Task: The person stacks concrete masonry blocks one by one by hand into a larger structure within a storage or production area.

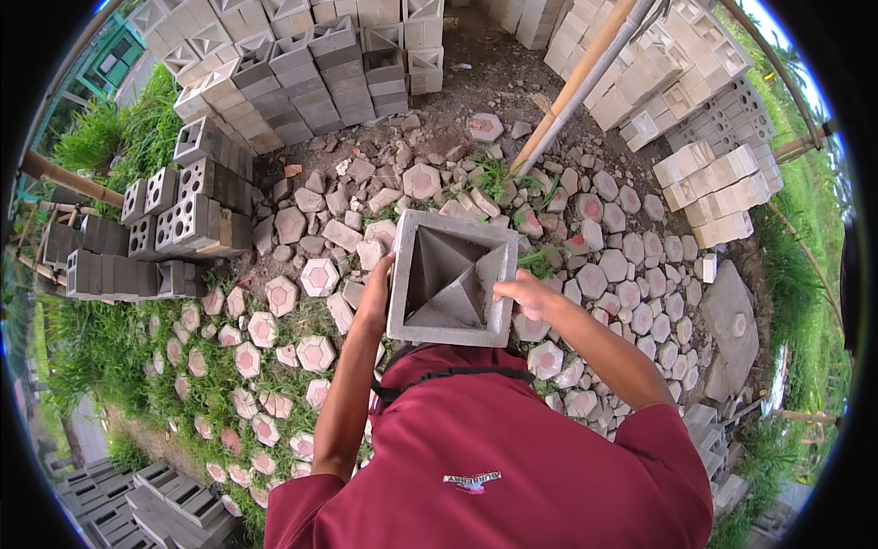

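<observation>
A square grey concrete vent block [453, 220] with a recessed, triangular-faceted middle is held up in front of my body. My left hand [377, 288] grips its left side, the fingers partly hidden behind the edge. On the opposite side, my right hand [530, 295] holds the rim, its thumb over the frame's edge and the other fingers mostly out of sight. The block is tilted so its patterned face shows from above.
Stacked concrete blocks [329, 73] rise at the far left, with more stacked blocks [640, 73] at the far right. Hollow blocks [187, 220] sit left. Two slanting poles [576, 87] stand ahead. Hexagonal pavers [320, 277], rubble and grass cover the uneven ground.
</observation>
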### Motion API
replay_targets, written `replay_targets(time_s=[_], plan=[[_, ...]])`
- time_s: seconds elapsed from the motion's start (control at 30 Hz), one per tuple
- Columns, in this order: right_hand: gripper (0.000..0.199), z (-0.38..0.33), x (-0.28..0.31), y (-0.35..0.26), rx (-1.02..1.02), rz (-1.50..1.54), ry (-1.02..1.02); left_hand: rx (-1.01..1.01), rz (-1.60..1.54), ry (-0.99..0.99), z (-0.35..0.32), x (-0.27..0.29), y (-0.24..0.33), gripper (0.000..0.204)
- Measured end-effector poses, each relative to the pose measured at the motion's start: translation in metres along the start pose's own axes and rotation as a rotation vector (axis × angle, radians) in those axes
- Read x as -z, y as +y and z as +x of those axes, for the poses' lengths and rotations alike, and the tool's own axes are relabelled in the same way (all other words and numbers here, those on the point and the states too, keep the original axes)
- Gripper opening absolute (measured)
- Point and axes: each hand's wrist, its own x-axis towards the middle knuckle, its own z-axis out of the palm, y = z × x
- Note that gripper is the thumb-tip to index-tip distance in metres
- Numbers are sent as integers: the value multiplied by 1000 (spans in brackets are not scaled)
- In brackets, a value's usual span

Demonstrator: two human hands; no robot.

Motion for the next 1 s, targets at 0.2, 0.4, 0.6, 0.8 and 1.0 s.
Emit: replay_targets(time_s=[0.2, 0.4, 0.6, 0.8, 1.0], plan=[[12, 65, 25, -27, -92, 73, 43, 26, 104, 41, 86, 20, 22, 55], [25, 125, 57, -62, -154, 135, 26, 65, 206, 147, 154, -9, 64, 60], [25, 178, 98, -131, -293, 208, 84, 159, -44, 65, 242, -23, 85, 49], [20, 221, 150, -171, -245, 117, 68, 109, 3, 26, 311, -55, 118, 51], [25, 287, 177, -239, -335, 137, 166, 134, 52, 13, 402, -69, 156, 52]])
